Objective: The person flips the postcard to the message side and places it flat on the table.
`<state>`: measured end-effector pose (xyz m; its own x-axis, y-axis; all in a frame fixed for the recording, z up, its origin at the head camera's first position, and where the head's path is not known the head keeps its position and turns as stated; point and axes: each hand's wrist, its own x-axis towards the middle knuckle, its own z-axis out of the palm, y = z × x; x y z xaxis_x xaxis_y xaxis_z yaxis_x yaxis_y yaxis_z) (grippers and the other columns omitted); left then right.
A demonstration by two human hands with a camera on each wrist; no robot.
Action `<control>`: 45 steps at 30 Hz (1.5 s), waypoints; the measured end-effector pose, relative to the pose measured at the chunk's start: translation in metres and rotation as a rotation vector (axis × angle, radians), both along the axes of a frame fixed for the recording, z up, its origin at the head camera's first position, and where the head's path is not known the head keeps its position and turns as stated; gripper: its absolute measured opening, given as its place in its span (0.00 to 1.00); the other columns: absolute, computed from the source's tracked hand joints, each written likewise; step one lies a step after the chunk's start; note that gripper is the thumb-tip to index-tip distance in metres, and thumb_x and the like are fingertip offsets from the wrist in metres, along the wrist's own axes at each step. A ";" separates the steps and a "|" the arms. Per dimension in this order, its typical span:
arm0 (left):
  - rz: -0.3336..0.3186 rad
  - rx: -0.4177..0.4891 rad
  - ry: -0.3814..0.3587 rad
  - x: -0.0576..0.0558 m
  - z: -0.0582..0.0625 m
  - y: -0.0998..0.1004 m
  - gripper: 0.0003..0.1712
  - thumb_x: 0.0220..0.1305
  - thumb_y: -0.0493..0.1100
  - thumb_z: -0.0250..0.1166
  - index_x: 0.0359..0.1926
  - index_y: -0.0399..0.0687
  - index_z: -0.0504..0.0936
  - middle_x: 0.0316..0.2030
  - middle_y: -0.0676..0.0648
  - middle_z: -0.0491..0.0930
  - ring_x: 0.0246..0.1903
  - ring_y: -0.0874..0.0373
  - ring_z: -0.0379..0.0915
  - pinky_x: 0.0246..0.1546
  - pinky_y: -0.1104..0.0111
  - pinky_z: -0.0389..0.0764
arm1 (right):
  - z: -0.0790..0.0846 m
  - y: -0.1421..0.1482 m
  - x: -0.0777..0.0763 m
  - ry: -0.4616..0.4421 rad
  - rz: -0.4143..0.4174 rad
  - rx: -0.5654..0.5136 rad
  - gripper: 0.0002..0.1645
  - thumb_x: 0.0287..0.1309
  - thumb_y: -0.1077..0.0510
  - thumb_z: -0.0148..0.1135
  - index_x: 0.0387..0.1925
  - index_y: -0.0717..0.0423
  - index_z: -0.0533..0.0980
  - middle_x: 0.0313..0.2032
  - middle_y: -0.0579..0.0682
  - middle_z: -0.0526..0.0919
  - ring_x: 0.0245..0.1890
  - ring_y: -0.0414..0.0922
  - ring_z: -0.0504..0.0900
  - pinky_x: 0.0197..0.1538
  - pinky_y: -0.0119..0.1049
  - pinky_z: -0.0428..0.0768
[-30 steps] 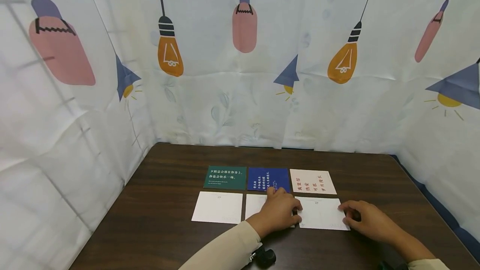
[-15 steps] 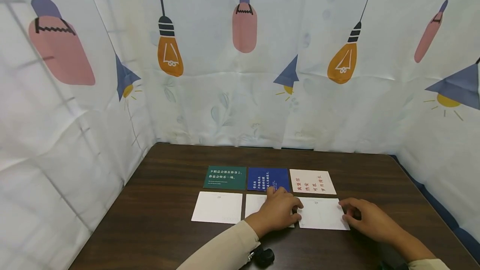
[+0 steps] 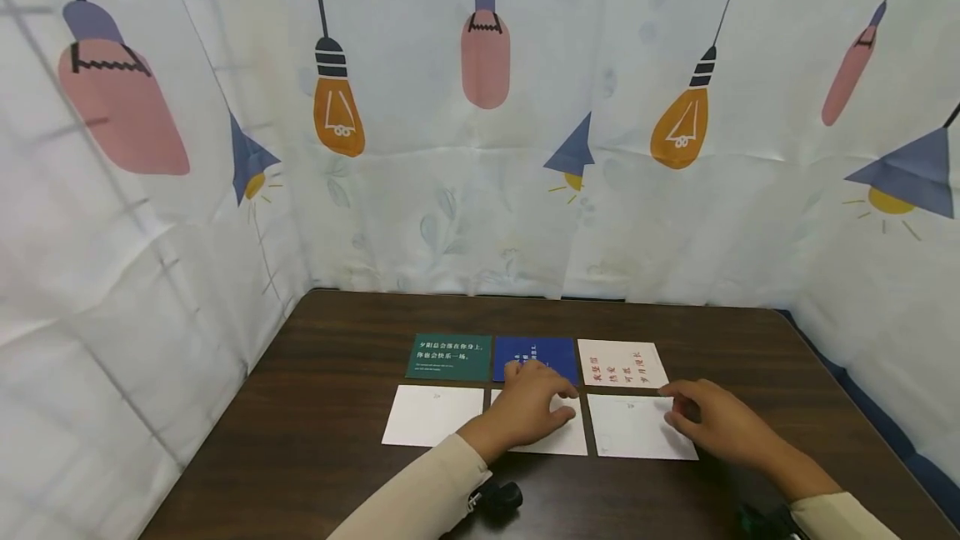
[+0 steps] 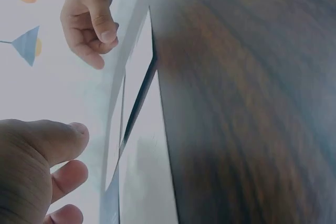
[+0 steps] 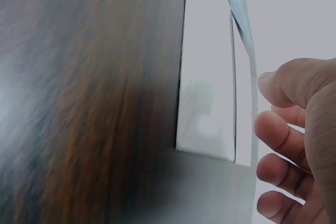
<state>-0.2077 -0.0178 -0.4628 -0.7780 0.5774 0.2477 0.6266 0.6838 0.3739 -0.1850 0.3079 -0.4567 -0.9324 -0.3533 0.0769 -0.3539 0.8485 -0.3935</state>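
Six-card layout aside, the front row holds a left white card (image 3: 433,415), a middle white card (image 3: 558,437) and a right white card (image 3: 637,427), all lying flat. My left hand (image 3: 525,407) hovers above the middle card and hides part of it, its fingers loosely bent around nothing. Over the outer edge of the right card is my right hand (image 3: 716,423), also holding nothing. In the right wrist view, a gap shows between the right fingertips (image 5: 270,169) and the cards. The left wrist view likewise shows the left thumb (image 4: 58,140) apart from them.
Behind the white cards lie a green card (image 3: 450,357), a blue card (image 3: 536,348) partly covered by the left hand, and a pale pink card (image 3: 622,363) with red writing. Everything rests on a dark wooden table (image 3: 300,440), with a lamp-printed curtain (image 3: 420,107) around it.
Both hands have come off the right white card and risen. The left hand has shifted left, showing more of the middle card; the right hand has moved slightly up and left.
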 end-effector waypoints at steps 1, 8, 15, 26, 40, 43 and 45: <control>0.003 0.001 0.003 -0.001 0.000 -0.002 0.12 0.66 0.51 0.72 0.49 0.61 0.90 0.45 0.64 0.84 0.52 0.59 0.70 0.52 0.49 0.59 | 0.000 -0.002 -0.001 0.000 -0.001 0.000 0.21 0.63 0.53 0.72 0.55 0.53 0.81 0.32 0.34 0.75 0.32 0.36 0.70 0.34 0.35 0.71; 0.017 -0.007 0.012 -0.004 0.002 -0.014 0.13 0.66 0.52 0.71 0.51 0.60 0.89 0.50 0.60 0.84 0.56 0.56 0.68 0.52 0.51 0.59 | 0.001 -0.017 -0.009 0.041 0.037 -0.016 0.19 0.62 0.54 0.72 0.53 0.54 0.82 0.32 0.33 0.75 0.32 0.38 0.71 0.34 0.35 0.73; 0.014 0.000 0.018 -0.006 0.001 -0.029 0.12 0.66 0.50 0.71 0.50 0.58 0.89 0.49 0.60 0.84 0.55 0.56 0.69 0.53 0.54 0.63 | -0.001 -0.034 -0.016 0.059 0.039 -0.019 0.21 0.60 0.53 0.74 0.53 0.54 0.82 0.34 0.35 0.77 0.39 0.40 0.77 0.42 0.42 0.79; 0.042 0.006 -0.033 -0.009 0.004 -0.052 0.14 0.67 0.49 0.71 0.51 0.55 0.89 0.50 0.57 0.84 0.56 0.53 0.70 0.55 0.51 0.65 | -0.003 -0.057 -0.029 0.075 0.080 -0.012 0.23 0.61 0.52 0.74 0.56 0.54 0.81 0.39 0.38 0.80 0.44 0.45 0.79 0.47 0.48 0.79; 0.080 0.073 -0.066 -0.015 0.008 -0.089 0.15 0.68 0.45 0.70 0.53 0.48 0.87 0.50 0.51 0.85 0.57 0.47 0.71 0.58 0.43 0.64 | 0.003 -0.084 -0.041 0.063 0.080 -0.008 0.27 0.61 0.50 0.73 0.59 0.55 0.80 0.50 0.49 0.83 0.57 0.53 0.77 0.57 0.55 0.77; 0.096 0.080 -0.075 -0.016 0.008 -0.097 0.15 0.68 0.45 0.70 0.53 0.47 0.87 0.51 0.50 0.85 0.58 0.46 0.70 0.59 0.42 0.63 | 0.004 -0.089 -0.044 0.066 0.096 -0.008 0.27 0.61 0.50 0.73 0.58 0.56 0.80 0.52 0.50 0.83 0.57 0.53 0.77 0.57 0.54 0.77; 0.106 0.082 -0.075 -0.017 0.009 -0.103 0.15 0.68 0.45 0.70 0.53 0.47 0.87 0.51 0.50 0.85 0.58 0.45 0.70 0.60 0.41 0.63 | 0.004 -0.092 -0.046 0.065 0.102 -0.007 0.27 0.61 0.50 0.73 0.58 0.56 0.80 0.52 0.50 0.83 0.57 0.53 0.78 0.58 0.54 0.77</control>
<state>-0.2250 -0.1206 -0.4541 -0.8516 0.4712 0.2295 0.5206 0.7097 0.4746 -0.2306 0.2161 -0.4525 -0.8845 -0.4455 0.1387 -0.4634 0.8039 -0.3728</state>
